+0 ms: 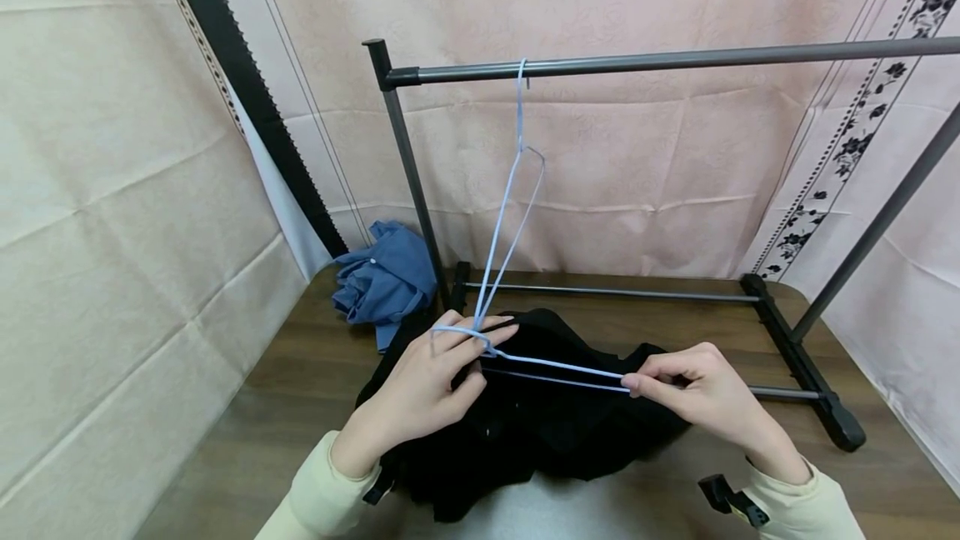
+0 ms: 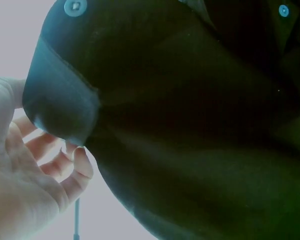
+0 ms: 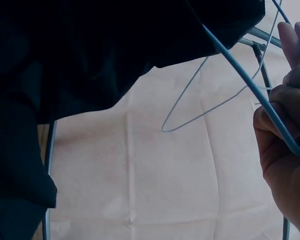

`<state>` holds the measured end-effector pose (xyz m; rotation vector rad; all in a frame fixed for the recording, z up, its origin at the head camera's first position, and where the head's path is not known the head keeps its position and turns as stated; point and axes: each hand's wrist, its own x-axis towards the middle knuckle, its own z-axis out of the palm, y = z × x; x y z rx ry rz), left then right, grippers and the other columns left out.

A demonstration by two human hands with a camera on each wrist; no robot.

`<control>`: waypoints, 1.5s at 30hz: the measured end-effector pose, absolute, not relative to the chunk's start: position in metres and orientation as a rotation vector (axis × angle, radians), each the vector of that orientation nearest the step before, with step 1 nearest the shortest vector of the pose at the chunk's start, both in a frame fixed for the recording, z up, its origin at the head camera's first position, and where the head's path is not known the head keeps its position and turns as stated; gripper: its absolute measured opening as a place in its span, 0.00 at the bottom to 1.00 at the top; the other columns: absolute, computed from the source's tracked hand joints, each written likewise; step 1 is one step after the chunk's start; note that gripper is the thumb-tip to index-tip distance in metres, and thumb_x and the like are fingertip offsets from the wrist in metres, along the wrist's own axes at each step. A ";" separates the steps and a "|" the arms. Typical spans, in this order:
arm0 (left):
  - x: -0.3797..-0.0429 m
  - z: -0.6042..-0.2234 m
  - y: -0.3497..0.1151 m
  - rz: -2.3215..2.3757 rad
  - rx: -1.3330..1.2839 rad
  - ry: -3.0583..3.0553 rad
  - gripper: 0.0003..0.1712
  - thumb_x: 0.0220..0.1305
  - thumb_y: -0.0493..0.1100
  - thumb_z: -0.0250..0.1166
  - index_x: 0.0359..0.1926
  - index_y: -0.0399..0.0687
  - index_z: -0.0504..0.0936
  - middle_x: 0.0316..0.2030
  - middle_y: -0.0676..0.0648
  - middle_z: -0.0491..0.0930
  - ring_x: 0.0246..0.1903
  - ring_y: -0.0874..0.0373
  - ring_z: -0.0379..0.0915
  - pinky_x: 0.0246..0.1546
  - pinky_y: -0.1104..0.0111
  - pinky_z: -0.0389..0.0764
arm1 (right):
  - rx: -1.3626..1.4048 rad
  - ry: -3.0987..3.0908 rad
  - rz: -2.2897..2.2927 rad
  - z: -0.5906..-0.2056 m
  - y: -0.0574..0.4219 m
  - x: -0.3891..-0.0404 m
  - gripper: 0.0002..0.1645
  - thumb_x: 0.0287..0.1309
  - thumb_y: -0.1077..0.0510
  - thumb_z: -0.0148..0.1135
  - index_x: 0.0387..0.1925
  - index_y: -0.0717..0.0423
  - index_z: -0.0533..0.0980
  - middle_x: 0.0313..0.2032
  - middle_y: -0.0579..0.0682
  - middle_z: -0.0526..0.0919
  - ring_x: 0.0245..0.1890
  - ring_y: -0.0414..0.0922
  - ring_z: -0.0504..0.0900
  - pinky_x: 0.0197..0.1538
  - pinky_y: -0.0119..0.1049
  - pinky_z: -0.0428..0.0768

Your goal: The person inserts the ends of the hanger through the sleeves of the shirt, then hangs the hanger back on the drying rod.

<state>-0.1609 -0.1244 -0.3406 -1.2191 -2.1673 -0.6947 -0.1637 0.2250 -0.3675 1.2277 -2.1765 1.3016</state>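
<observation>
A black buttoned shirt [image 1: 525,432] lies bunched over the table, one end of a blue wire hanger [image 1: 558,367] above it. My left hand [image 1: 427,377] is at the hanger's neck, its hook crossing the fingers. In the left wrist view, that hand pinches an edge of the shirt [image 2: 190,110] near a button [image 2: 75,7]. With thumb and fingers, my right hand [image 1: 693,390] grips the hanger's right corner. The right wrist view shows the hanger wire [image 3: 250,82] running from this hand up to the dark cloth.
A second blue hanger [image 1: 498,232] hangs from the rail [image 1: 675,61] of a dark metal rack, just behind my left hand. Crumpled blue cloth [image 1: 390,273] lies at the table's back left. The rack's foot [image 1: 810,373] stands to the right. Pale curtains [image 1: 600,190] surround the table.
</observation>
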 end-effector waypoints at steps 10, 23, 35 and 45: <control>-0.163 -0.342 -0.119 -0.919 -1.194 -2.119 0.29 0.61 0.32 0.61 0.64 0.48 0.79 0.62 0.51 0.78 0.37 0.60 0.66 0.37 0.66 0.63 | 1.190 -2.198 1.281 -0.374 0.207 -0.165 0.22 0.55 0.75 0.67 0.23 0.43 0.78 0.14 0.34 0.64 0.18 0.23 0.56 0.18 0.21 0.58; -0.166 -0.334 -0.144 -0.967 -1.339 -2.140 0.26 0.78 0.54 0.54 0.68 0.47 0.75 0.64 0.51 0.75 0.63 0.54 0.70 0.64 0.59 0.65 | 1.296 -2.008 1.359 -0.409 0.198 -0.175 0.30 0.57 0.78 0.61 0.18 0.48 0.57 0.16 0.42 0.51 0.19 0.27 0.48 0.20 0.23 0.47; -0.171 -0.328 -0.182 -0.728 -1.219 -2.300 0.26 0.68 0.51 0.68 0.65 0.53 0.79 0.56 0.56 0.81 0.54 0.60 0.75 0.55 0.63 0.74 | 1.319 -1.937 1.481 -0.417 0.203 -0.180 0.29 0.56 0.80 0.56 0.17 0.50 0.56 0.14 0.42 0.52 0.14 0.32 0.49 0.17 0.24 0.47; -0.183 -0.323 -0.219 -0.459 -1.094 -2.338 0.31 0.63 0.62 0.69 0.62 0.55 0.82 0.51 0.57 0.83 0.47 0.60 0.77 0.48 0.59 0.77 | 1.343 -1.892 1.534 -0.412 0.212 -0.178 0.29 0.54 0.82 0.54 0.16 0.51 0.56 0.15 0.43 0.53 0.14 0.33 0.50 0.17 0.23 0.48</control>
